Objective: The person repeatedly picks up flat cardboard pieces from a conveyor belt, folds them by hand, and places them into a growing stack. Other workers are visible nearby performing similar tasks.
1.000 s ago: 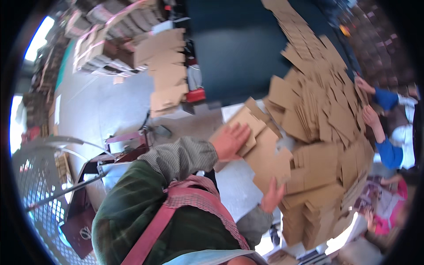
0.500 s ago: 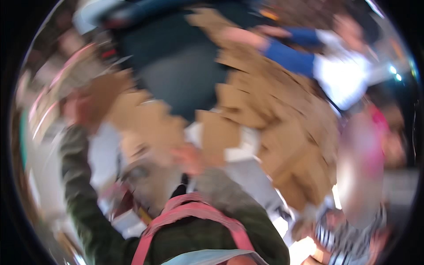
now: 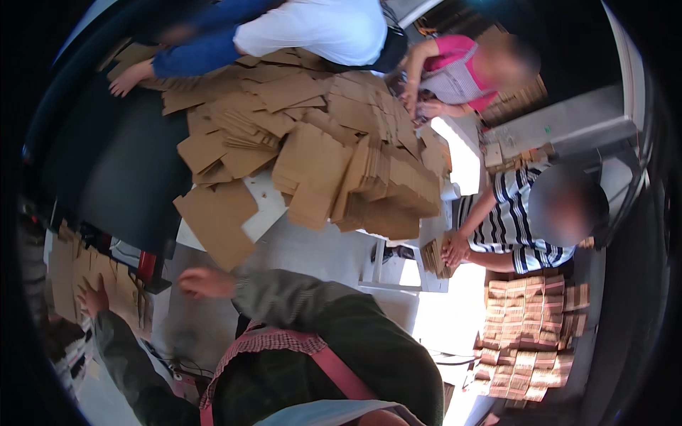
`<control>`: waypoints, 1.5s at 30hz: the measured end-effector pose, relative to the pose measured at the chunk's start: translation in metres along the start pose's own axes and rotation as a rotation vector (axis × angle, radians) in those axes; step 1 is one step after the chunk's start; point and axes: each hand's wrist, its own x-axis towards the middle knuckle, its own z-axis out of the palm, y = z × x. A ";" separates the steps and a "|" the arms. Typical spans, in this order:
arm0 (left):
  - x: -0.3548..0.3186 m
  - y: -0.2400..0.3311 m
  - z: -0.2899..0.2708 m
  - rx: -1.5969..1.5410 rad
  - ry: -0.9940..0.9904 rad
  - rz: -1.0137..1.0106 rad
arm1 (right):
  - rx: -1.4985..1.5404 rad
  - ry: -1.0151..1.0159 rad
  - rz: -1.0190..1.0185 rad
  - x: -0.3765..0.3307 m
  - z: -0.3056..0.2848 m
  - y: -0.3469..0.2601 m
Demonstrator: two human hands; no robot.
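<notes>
My left hand (image 3: 92, 296) is open, its fingers spread against a row of upright flat cardboard pieces (image 3: 74, 273) at the left. Below the main pile my right hand (image 3: 207, 282) hangs in the air, fingers loosely bent and slightly blurred, with nothing seen in it. Just above it, a notched flat cardboard sheet (image 3: 217, 221) juts from the near edge of a white table (image 3: 266, 206). Behind that sheet lies a large heap of flat cardboard blanks (image 3: 312, 170), partly fanned out and partly stacked.
A dark conveyor belt (image 3: 117, 177) runs along the left. Across the heap, a person in a white shirt (image 3: 312, 32) reaches over it. At right are a person in pink (image 3: 455, 71) and one in stripes (image 3: 522, 213) holding cardboard pieces. Bundled cardboard stacks (image 3: 526, 319) stand lower right.
My view has swung to the right. My left hand has come onto the upright cardboard pieces, and my right hand remains in front of my body. The earlier frame is heavily blurred.
</notes>
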 end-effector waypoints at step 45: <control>-0.283 0.546 -0.186 -1.434 -0.541 0.263 | 0.875 1.227 -0.702 -0.133 -0.264 -0.019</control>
